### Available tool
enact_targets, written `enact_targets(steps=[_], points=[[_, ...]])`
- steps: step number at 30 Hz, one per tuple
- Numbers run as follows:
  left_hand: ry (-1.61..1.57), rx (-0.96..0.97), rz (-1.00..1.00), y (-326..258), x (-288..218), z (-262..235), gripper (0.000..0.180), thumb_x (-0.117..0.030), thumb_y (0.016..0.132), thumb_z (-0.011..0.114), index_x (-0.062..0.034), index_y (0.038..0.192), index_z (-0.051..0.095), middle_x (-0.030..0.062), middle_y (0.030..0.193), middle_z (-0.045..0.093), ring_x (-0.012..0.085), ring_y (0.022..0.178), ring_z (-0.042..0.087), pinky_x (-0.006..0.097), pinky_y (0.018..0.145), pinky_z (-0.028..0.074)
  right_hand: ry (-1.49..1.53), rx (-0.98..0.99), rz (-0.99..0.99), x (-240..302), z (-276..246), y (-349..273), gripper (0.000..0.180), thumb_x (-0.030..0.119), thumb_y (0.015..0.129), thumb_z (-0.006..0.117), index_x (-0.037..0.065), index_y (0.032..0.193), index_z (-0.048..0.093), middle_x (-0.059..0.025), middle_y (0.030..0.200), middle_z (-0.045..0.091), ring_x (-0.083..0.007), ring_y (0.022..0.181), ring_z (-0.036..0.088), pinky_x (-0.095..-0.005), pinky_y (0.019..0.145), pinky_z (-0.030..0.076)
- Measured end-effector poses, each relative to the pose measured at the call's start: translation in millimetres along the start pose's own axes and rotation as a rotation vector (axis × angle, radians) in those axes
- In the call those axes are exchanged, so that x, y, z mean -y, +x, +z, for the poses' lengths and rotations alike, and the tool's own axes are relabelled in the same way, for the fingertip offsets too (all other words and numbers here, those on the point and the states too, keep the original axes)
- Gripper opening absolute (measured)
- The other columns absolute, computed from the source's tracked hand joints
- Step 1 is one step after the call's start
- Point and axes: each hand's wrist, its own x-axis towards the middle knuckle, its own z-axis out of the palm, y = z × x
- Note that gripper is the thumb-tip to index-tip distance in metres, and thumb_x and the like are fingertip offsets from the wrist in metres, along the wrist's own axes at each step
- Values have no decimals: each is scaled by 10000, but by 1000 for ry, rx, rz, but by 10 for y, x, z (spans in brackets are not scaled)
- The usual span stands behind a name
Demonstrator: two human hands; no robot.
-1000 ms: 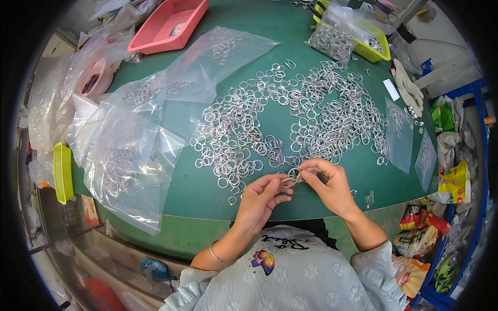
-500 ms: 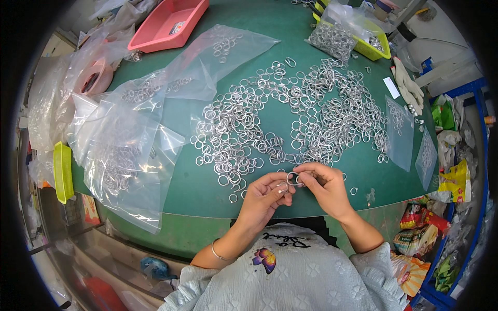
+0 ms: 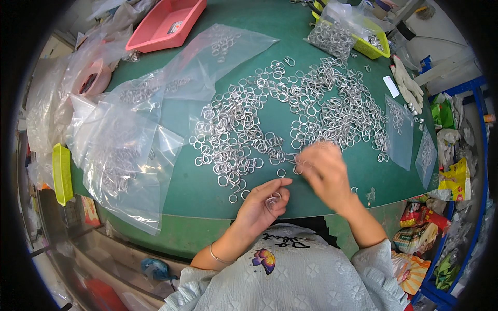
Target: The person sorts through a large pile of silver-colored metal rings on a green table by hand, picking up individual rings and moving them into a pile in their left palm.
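My left hand [image 3: 262,201], low centre of the frame, is curled shut on a few metal rings [image 3: 273,199]. My blurred right hand [image 3: 322,171] reaches the ring pile [image 3: 290,122] mid-frame; its grip I cannot tell. I should pinch one ring cleanly.

Left hand [image 3: 262,199] curled; right hand [image 3: 321,171] blurred, reaching forward.

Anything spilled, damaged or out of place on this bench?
Nothing looks damaged. Loose metal rings lie spread across the green table, apparently on purpose. The left hand holds a few rings; the blurred right hand reaches into the pile. Clear bags overhang the left edge.
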Motion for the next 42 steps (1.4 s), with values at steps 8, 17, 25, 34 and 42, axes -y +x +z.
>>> enact_targets(steps=[8,17,25,34,42], points=[[59,-112,-26,-89,-68,265,376,-82,928,424,-13,1295,467,95,878,559,43,460,334,169,355,268,-150,33,128,-202,55,262,119,72,731,703,35,800,612,-56,887,605,-251,877,538,-377,821,371],[46,-80,-16,-102,-81,168,453,-53,872,410,12,1320,429,161,1000,583,85,510,356,184,402,326,-180,17,183,-97,-88,152,119,59,724,707,30,784,608,-70,878,618,-253,838,567,-362,758,395],[79,-110,-28,-68,-62,284,381,-234,989,394,-4,1282,475,147,1054,625,164,795,631,204,522,488,344,263,166,356,-174,123,112,14,739,694,40,833,639,-77,897,630,-224,815,598,-336,737,433],[-20,-223,41,-55,-114,412,326,-207,970,480,-10,1225,531,130,1062,626,178,874,637,253,674,533,261,169,55,329,-142,134,148,43,708,717,40,843,656,-65,899,630,-261,829,590,-370,809,431],[-23,88,-8,-96,-15,31,275,-217,988,443,9,1054,585,-5,588,423,38,457,334,175,351,233,37,207,26,21,272,386,293,115,729,713,44,1000,626,-74,1181,560,-262,1077,542,-408,898,408]])
